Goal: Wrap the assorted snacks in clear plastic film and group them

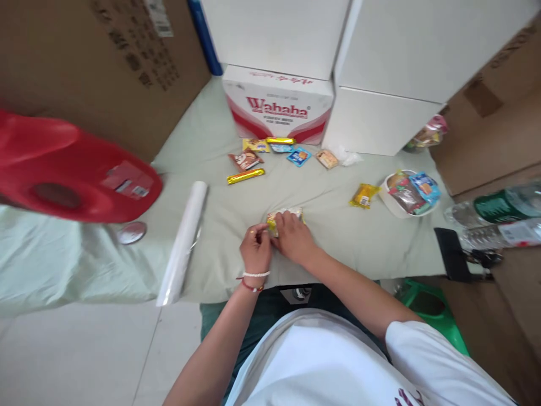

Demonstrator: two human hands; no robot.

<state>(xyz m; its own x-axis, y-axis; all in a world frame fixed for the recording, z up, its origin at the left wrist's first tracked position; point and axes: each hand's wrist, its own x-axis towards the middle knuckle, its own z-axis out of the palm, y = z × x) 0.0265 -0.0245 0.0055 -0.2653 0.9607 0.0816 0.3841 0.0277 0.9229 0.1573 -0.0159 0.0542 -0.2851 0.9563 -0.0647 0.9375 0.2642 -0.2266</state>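
White T-shirt (304, 361) closest; your left grip (256, 251) pinches the yellow snack packet (271, 221) toward the front edge of the counter (228, 225); right grip (293, 238) bends over it, pinch hidden. Handling looks unfinished, loose packets (245, 160) untouched.

Likely a home, maybe its storage corner: I see a cloth-covered table (338, 231), snack bowl (393, 206), red jug (84, 152), big cardboard box (63, 73), tiled floor (84, 349).
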